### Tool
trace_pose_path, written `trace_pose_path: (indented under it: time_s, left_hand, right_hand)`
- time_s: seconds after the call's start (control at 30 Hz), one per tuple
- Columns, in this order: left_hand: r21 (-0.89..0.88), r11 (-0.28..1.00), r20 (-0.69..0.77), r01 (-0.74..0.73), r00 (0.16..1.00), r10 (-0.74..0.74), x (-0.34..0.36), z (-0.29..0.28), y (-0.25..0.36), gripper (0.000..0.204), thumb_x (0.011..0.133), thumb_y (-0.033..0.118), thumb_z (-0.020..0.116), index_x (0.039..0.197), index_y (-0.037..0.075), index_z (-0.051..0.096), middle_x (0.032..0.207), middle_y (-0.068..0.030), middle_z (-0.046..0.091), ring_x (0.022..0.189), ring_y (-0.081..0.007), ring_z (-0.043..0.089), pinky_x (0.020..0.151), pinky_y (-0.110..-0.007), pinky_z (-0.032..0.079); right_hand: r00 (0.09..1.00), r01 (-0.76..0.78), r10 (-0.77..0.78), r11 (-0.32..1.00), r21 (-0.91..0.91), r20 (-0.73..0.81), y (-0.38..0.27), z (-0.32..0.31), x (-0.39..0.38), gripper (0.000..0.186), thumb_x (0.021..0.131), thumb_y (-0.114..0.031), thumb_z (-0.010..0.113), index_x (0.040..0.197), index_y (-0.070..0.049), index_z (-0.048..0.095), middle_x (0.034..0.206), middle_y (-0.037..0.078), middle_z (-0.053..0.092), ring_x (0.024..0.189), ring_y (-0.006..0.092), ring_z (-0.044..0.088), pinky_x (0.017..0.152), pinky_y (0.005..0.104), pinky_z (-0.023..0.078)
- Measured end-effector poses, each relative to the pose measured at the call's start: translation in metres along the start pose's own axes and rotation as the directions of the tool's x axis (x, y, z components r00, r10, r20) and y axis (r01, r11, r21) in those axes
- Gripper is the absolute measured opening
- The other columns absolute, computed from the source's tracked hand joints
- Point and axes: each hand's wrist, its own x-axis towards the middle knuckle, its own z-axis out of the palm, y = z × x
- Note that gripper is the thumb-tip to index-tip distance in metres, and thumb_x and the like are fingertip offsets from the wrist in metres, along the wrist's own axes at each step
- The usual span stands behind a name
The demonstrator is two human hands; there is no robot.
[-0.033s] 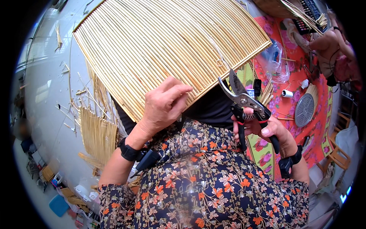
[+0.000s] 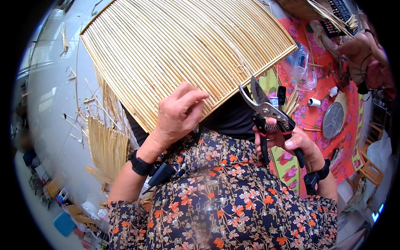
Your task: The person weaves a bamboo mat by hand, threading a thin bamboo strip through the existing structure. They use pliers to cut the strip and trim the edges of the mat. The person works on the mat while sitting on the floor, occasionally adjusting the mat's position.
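A mat of straw-coloured stalks (image 2: 179, 46), laid side by side within a stalk border, lies slanted across my lap. My left hand (image 2: 179, 109) is closed over its near edge, fingers curled; what they pinch, if anything, is hidden. In my right hand (image 2: 298, 141) is a pair of pruning shears (image 2: 270, 111) with black-and-red handles. Their blades are spread and point up toward the mat's right-hand corner, beside its border. A white thread (image 2: 237, 54) with a small loop lies across the stalks just above the blades.
On the left floor rest a smaller bundle of stalks (image 2: 107, 143) and scattered offcuts. A red flowered cloth (image 2: 329, 146) spreads at right, bearing a thread spool (image 2: 314, 102), a grey round perforated disc (image 2: 333, 121) and a clear plastic bag (image 2: 306, 75). Another person's arm (image 2: 354, 46) shows far right.
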Motion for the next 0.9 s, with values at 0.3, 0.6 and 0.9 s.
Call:
trace_pose_path:
  time_s: [0.3,0.6,0.9]
  left_hand:
    - [0.045,0.999,0.026,0.028,0.999,-0.029,-0.001,-0.003,0.001,0.018,0.083,-0.002,0.072,0.098,0.007,0.076,0.085,-0.0040,0.065,0.066,-0.0157,0.063,0.057,-0.029,0.051]
    - [0.090,0.989,0.101,-0.115,0.989,0.106,0.001,-0.006,0.001,0.023,0.078,0.000,0.079,0.099,0.008,0.080,0.089,-0.0046,0.067,0.073,-0.0163,0.067,0.061,-0.029,0.053]
    - [0.152,0.981,0.134,-0.122,0.986,0.102,0.000,-0.007,0.008,0.030,0.071,0.008,0.089,0.099,0.012,0.079,0.090,-0.0044,0.068,0.076,-0.0180,0.068,0.061,-0.031,0.055]
  right_hand:
    - [0.992,-0.121,0.123,0.986,-0.111,0.010,0.001,0.001,0.004,0.077,0.080,-0.023,0.076,0.147,0.000,0.047,0.131,0.014,0.063,0.115,0.0265,0.066,0.104,0.0410,0.051]
    - [0.993,-0.116,0.118,0.988,-0.104,0.016,0.007,-0.002,0.002,0.078,0.078,-0.025,0.075,0.147,0.000,0.048,0.129,0.014,0.064,0.114,0.0268,0.066,0.103,0.0411,0.051]
    - [0.989,0.145,-0.146,0.988,0.049,0.012,0.035,-0.062,0.010,0.081,0.079,-0.037,0.074,0.145,0.002,0.049,0.125,0.017,0.066,0.113,0.0296,0.068,0.103,0.0454,0.054]
